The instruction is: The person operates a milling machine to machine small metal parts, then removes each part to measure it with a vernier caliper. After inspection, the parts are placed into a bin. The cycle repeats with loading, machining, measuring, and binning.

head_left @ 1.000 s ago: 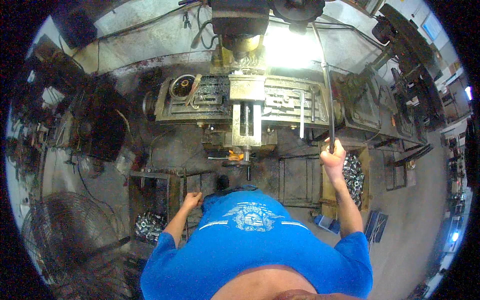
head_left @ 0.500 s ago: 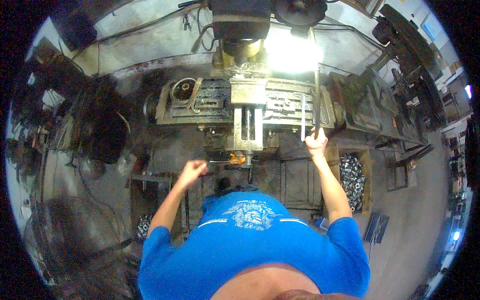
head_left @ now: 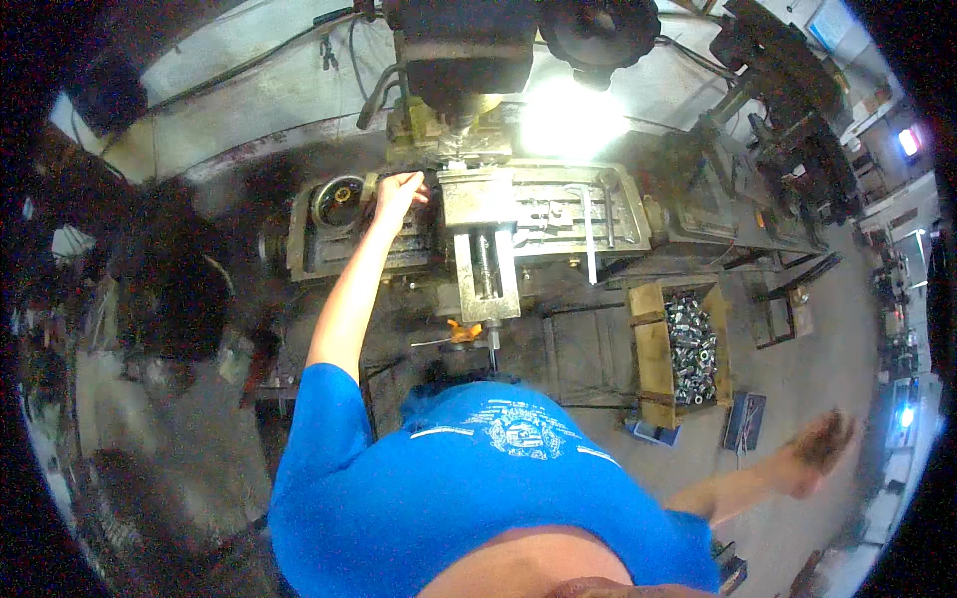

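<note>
My left hand (head_left: 402, 191) reaches over the milling machine table, just left of the vise (head_left: 478, 199). Its fingers are curled together; whatever they may hold is too small to make out. Nearby on the table lies a round dark ring-shaped part (head_left: 339, 201) with a yellowish centre. Far out to the right, over the floor, my right hand (head_left: 822, 453) is smeared by motion, its fingers dark and unclear. A pale L-shaped bar (head_left: 588, 234) rests across the table right of the vise. An orange object (head_left: 464, 331) with a thin pale rod sits by the vise's front end.
The machine head (head_left: 469, 50) hangs above the vise, beside a bright lamp (head_left: 573, 118). A wooden crate (head_left: 653, 349) of metal pieces stands on the floor at right. A dark flat box (head_left: 745, 421) lies beside it. More machinery (head_left: 179, 259) stands at left.
My left hand has moved up and forward to the table. My right hand has left the long dark rod it gripped and swung far right and back. The view has shifted slightly.
</note>
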The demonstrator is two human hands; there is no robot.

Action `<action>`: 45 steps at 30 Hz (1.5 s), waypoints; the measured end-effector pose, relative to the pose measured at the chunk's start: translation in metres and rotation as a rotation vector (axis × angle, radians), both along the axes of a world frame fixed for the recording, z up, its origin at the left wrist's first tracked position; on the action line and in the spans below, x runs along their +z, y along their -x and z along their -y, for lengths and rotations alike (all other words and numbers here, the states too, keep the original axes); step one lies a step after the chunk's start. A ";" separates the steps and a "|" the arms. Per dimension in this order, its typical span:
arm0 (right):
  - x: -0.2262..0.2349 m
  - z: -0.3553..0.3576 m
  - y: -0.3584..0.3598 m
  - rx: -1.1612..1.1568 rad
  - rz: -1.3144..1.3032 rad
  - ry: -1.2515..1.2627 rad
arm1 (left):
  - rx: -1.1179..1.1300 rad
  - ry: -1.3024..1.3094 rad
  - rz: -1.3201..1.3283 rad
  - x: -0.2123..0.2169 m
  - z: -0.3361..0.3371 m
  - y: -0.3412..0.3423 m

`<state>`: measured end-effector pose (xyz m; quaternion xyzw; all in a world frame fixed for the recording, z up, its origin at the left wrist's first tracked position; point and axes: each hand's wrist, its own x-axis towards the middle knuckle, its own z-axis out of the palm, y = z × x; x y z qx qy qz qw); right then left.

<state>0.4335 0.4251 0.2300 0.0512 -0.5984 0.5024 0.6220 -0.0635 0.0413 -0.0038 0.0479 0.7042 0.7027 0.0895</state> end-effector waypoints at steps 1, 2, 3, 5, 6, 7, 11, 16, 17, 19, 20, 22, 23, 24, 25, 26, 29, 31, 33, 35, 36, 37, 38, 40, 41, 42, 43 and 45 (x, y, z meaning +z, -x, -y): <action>-0.011 0.010 0.004 -0.073 0.026 -0.036 | -0.007 -0.021 0.034 0.001 -0.011 0.007; -0.026 0.016 0.008 -0.156 0.198 0.079 | -0.008 -0.038 0.068 0.000 -0.019 0.012; -0.048 0.017 0.014 -0.216 0.363 0.205 | 0.012 -0.044 0.095 0.000 -0.015 0.015; -0.066 0.024 0.021 -0.095 0.541 0.247 | 0.008 -0.055 0.117 -0.007 -0.018 0.029; -0.074 0.028 0.024 -0.057 0.554 0.265 | 0.036 -0.046 0.123 -0.013 -0.021 0.034; -0.082 0.031 0.025 -0.025 0.562 0.287 | 0.056 -0.035 0.127 -0.015 -0.026 0.038; -0.092 0.039 0.023 0.008 0.578 0.414 | -0.004 -0.208 0.142 -0.018 -0.035 0.038; -0.096 0.043 0.032 -0.009 0.564 0.421 | 0.044 -0.165 0.237 -0.008 -0.033 0.042; -0.097 0.042 0.032 0.006 0.565 0.430 | 0.047 -0.175 0.245 -0.006 -0.033 0.042; -0.102 0.040 0.033 0.025 0.575 0.431 | 0.032 -0.169 0.303 -0.007 -0.025 0.049; -0.106 0.039 0.033 0.026 0.584 0.423 | 0.028 -0.166 0.332 -0.008 -0.018 0.052; -0.114 0.038 0.033 0.030 0.585 0.401 | 0.120 -0.031 0.359 0.002 -0.005 0.047; -0.118 0.038 0.033 0.039 0.576 0.387 | 0.168 0.038 0.372 0.004 0.005 0.046; -0.119 0.041 0.037 0.053 0.568 0.377 | 0.158 0.027 0.272 0.004 0.020 0.042; -0.118 0.045 0.042 0.070 0.608 0.400 | 0.157 -0.014 0.236 0.003 0.029 0.038; -0.115 0.051 0.049 0.088 0.649 0.422 | 0.158 -0.053 0.199 0.001 0.041 0.029; -0.116 0.064 0.072 0.242 0.757 0.401 | 0.065 -0.096 0.177 0.022 0.050 -0.016; -0.124 0.081 0.106 0.165 1.137 0.277 | -0.010 -0.171 0.160 0.029 0.044 -0.052; -0.140 0.108 0.142 0.549 1.028 0.207 | -0.054 -0.250 0.192 0.042 0.027 -0.090; -0.130 0.153 0.181 0.526 1.064 -0.213 | -0.137 -0.291 0.289 0.053 0.011 -0.125; -0.129 0.169 0.192 0.595 1.008 -0.253 | -0.164 -0.330 0.299 0.053 0.001 -0.141; -0.132 0.179 0.201 0.665 0.943 -0.293 | -0.188 -0.367 0.305 0.051 -0.008 -0.155; -0.140 0.184 0.206 0.663 0.893 -0.328 | -0.197 -0.381 0.335 0.052 -0.018 -0.169; -0.161 0.187 0.211 0.682 0.798 -0.359 | -0.222 -0.401 0.410 0.050 -0.032 -0.192; -0.167 0.186 0.207 0.664 0.810 -0.352 | -0.229 -0.418 0.455 0.052 -0.038 -0.203; -0.171 0.185 0.204 0.655 0.822 -0.354 | -0.203 -0.410 0.480 0.051 -0.044 -0.213; -0.175 0.183 0.200 0.644 0.834 -0.356 | -0.179 -0.401 0.504 0.049 -0.050 -0.220; -0.184 0.177 0.192 0.614 0.879 -0.341 | -0.173 -0.407 0.513 0.040 -0.059 -0.231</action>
